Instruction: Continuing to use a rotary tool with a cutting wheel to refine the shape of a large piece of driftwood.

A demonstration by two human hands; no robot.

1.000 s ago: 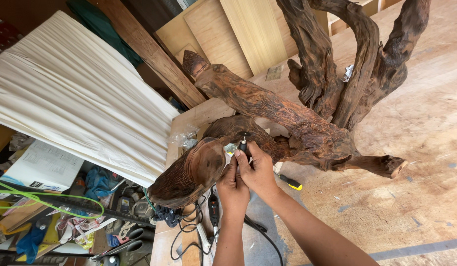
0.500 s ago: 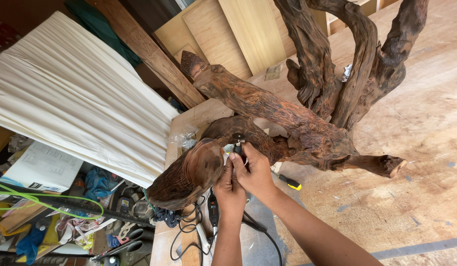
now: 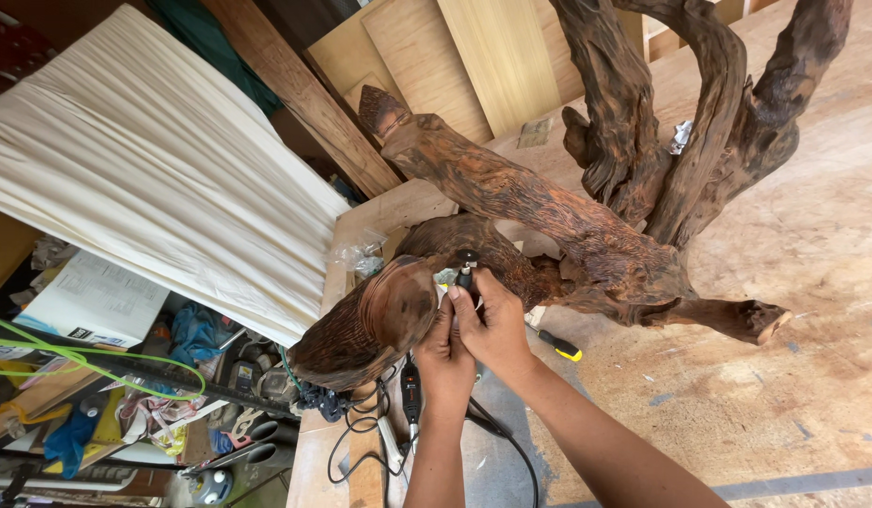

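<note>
A large gnarled piece of dark reddish driftwood [image 3: 549, 207] stands on the workbench, its branches twisting up to the right. Its near lobe [image 3: 370, 325] juts toward me at lower left. My right hand [image 3: 497, 325] grips a small black rotary tool [image 3: 465, 268] whose tip presses into the wood just behind that lobe. My left hand [image 3: 443, 353] sits right beside it, fingers curled around the same tool from below. A black cord [image 3: 507, 442] trails down from the hands.
A yellow-handled screwdriver [image 3: 558, 344] lies on the plywood bench [image 3: 784, 376] right of my hands. Black cables and a second tool [image 3: 410, 390] lie below. Wooden boards [image 3: 474, 66] lean behind. White pleated sheet [image 3: 154, 179] and a cluttered shelf [image 3: 126, 395] fill the left.
Both hands stay on the tool at the same spot on the wood, shifting only slightly. The view has barely drifted.
</note>
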